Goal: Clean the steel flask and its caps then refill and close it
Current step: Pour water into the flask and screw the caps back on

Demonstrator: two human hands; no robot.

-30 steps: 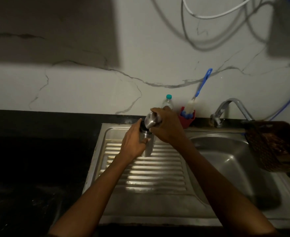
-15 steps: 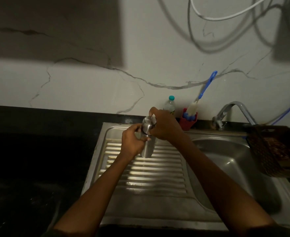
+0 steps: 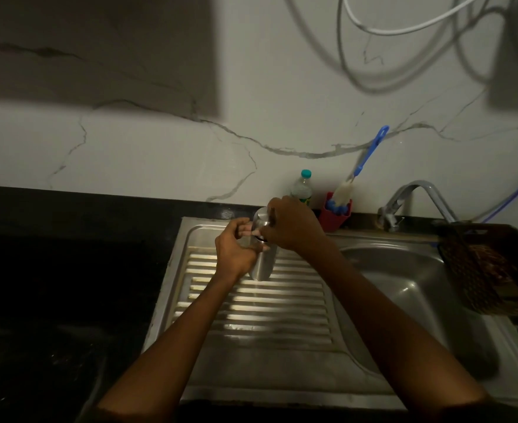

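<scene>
**A:** Where is the steel flask [image 3: 261, 265] held, and how?

**B:** It is held upright over the far end of the ribbed draining board [image 3: 251, 312], left of the sink basin [image 3: 410, 288]. The body is wrapped by the left hand [image 3: 236, 251], fingers curled round its upper part. The cap [image 3: 260, 217] at the top is gripped by the right hand [image 3: 291, 228], fingers closed over it. Whether the cap is seated or loose on its thread cannot be told.

**A:** How is the flask expected to handle?

**B:** It is judged rigid and unlikely to be dented by an ordinary grip. The polished steel would be slippery, more so once wetted, so the body is best taken round its middle with a full wrap, while the cap is turned from its rim. Its weight cannot be read; a filled flask would pull noticeably harder on the wrist.

**A:** And the surroundings?

**B:** The sink unit is set into a dark counter [image 3: 68, 270]. The ridges of the draining board would let a set-down flask rock or slide. At the far edge a small plastic bottle [image 3: 302, 190] is seen, and just right of it a red holder [image 3: 332, 216] with a bottle brush [image 3: 344, 190] on a blue handle. The tap [image 3: 416, 196] stands further right, its spout over the basin, and a woven basket [image 3: 489, 270] is perched at the right rim. The lighting is dim, and cables hang on the marbled wall [image 3: 160, 148].
</scene>
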